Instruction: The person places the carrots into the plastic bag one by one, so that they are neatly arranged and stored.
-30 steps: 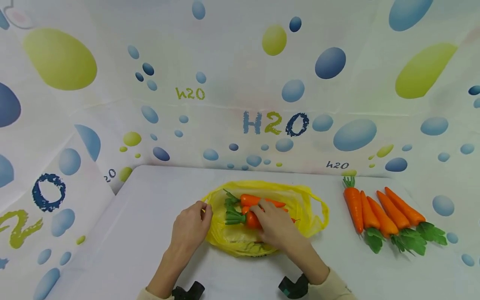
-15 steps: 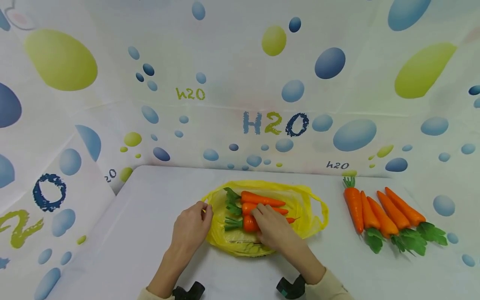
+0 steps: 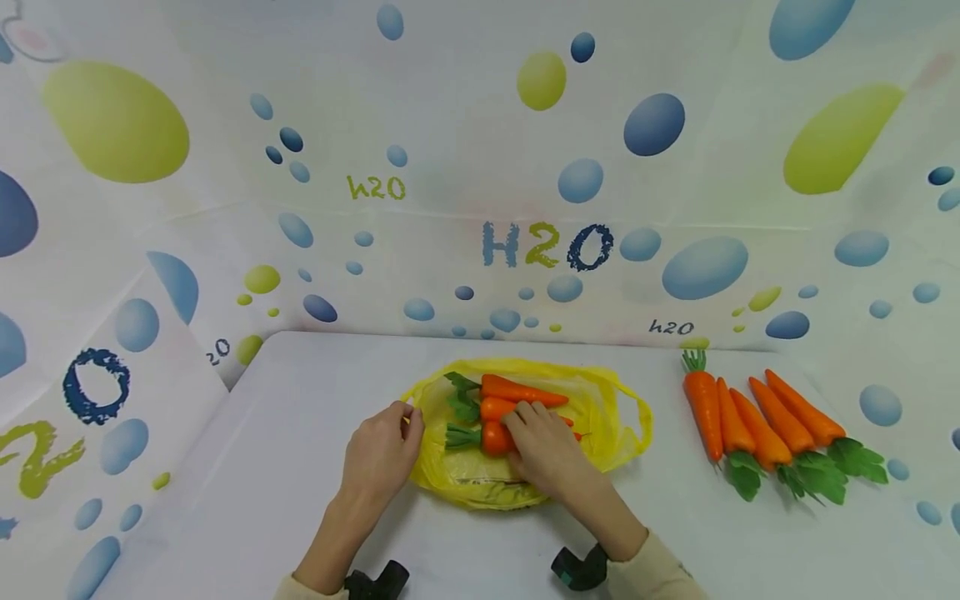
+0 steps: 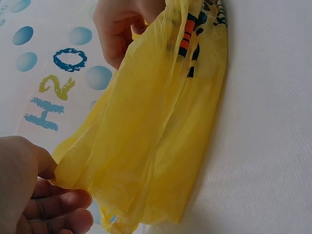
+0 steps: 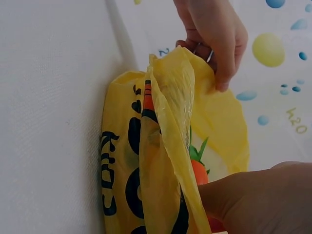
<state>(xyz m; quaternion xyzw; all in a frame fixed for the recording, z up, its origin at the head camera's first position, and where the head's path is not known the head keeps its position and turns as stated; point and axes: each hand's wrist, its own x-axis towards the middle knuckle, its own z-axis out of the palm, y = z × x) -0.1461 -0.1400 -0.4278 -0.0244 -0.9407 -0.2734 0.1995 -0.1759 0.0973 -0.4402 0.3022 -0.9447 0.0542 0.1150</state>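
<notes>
A yellow plastic bag [image 3: 471, 497] lies with its mouth wide, and several orange carrots with green tops rest inside. My left hand [image 3: 381, 450] pinches the bag's left edge between thumb and fingers, which the left wrist view also shows. Reaching into the bag, my right hand [image 3: 551, 450] curls over the nearest carrot [image 3: 495, 439] and covers its tapered body. Beyond that one lie a second carrot [image 3: 495, 408] and a third carrot [image 3: 523, 389], side by side, tops to the left. In the right wrist view the bag's side hides my right fingertips.
On the white table [image 3: 300, 375], right of the bag, several more carrots [image 3: 780, 417] lie in a loose group. One of the bag's handle loops [image 3: 643, 425] spreads out at its right end. A patterned cloth [image 3: 450, 125] hangs behind the table.
My right hand has lowered the nearest carrot and shifted it slightly, so the carrots behind it show more. My left hand stays on the bag's edge. The head view has drifted a little.
</notes>
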